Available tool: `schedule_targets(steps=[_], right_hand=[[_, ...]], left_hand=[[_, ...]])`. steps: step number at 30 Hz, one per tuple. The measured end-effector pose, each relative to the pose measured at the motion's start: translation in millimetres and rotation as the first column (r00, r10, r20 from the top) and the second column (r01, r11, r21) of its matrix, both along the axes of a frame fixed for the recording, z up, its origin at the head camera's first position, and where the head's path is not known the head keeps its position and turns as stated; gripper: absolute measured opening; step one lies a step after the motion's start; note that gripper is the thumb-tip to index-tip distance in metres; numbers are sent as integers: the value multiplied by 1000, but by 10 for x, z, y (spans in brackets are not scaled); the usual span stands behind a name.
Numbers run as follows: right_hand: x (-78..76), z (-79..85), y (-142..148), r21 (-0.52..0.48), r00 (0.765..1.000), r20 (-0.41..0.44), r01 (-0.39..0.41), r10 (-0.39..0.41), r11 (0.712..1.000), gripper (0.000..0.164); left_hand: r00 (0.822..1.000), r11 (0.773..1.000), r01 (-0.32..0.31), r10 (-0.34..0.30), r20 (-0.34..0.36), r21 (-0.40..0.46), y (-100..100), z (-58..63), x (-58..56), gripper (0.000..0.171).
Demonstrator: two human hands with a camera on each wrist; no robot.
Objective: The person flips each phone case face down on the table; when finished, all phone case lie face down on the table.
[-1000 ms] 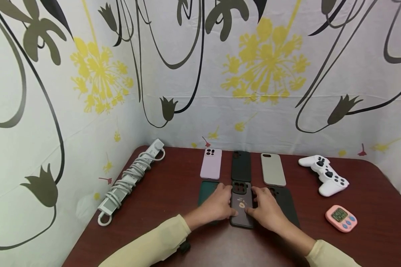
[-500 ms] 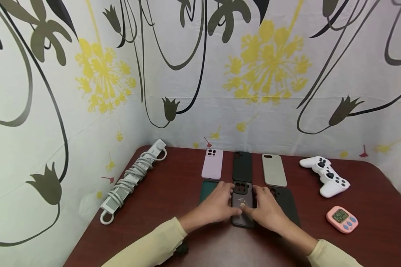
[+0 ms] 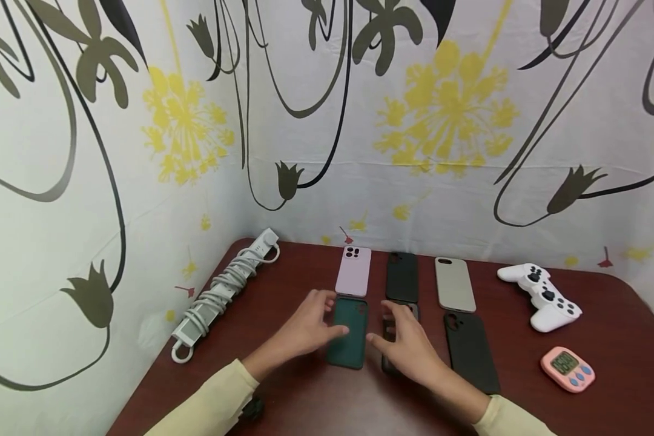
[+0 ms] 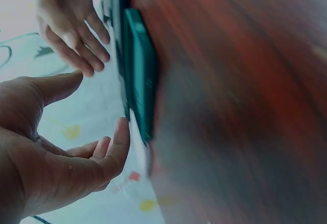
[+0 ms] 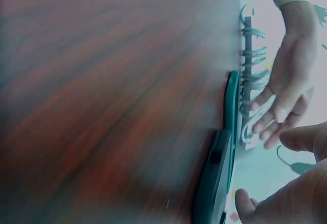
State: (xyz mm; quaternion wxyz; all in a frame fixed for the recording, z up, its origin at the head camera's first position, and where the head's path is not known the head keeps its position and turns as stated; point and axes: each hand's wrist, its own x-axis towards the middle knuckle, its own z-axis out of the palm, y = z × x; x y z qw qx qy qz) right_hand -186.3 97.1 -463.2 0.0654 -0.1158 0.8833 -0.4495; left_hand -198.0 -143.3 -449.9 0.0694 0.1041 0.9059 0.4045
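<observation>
A green phone case (image 3: 349, 334) lies flat on the table between my two hands. My left hand (image 3: 310, 324) hovers at its left side, thumb reaching over the edge and fingers loosely bent, holding nothing. To its right, my right hand (image 3: 406, 342) is spread above a dark phone case with a camera cutout (image 3: 412, 310), which it partly covers. In the left wrist view, a gap shows between the left fingertips and the green case (image 4: 143, 76). The right wrist view shows the right thumb and fingers apart, beside the dark case (image 5: 212, 178).
Behind lie a lilac case (image 3: 353, 270), a black case (image 3: 402, 277) and a beige case (image 3: 455, 284). Another black case (image 3: 473, 351) is right of my right hand. A white game controller (image 3: 541, 295) and pink timer (image 3: 568, 369) stand at right, a cord-wrapped power strip (image 3: 226, 287) at left.
Both hands have come off the dark case. They have shifted left, the left hand farther, uncovering the green case between them. The view has turned slightly.
</observation>
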Motion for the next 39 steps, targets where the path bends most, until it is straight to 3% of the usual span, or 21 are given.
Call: schedule_targets(steps=[5,10,20,27,32,39], right_hand=[[38,29,-135,-105,986,164,-6,23,994,80],[76,73,-235,-140,961,272,-7,45,990,88],[107,143,-301,-161,946,321,9,44,987,84],[137,106,-284,-226,932,360,41,45,973,80],[116,105,-259,-311,906,413,47,90,949,80],[34,172,-208,-424,864,492,128,109,897,81]], left_hand=[[1000,998,3,-2,18,-55,-184,-76,39,66],[998,999,34,-33,52,-21,-293,-123,92,70],[995,995,51,-58,84,83,-277,-175,155,77],[993,994,75,-81,83,77,-178,-215,147,73],[992,992,61,-73,105,111,-165,-219,159,72],[989,989,47,-67,135,143,-127,-186,130,72]])
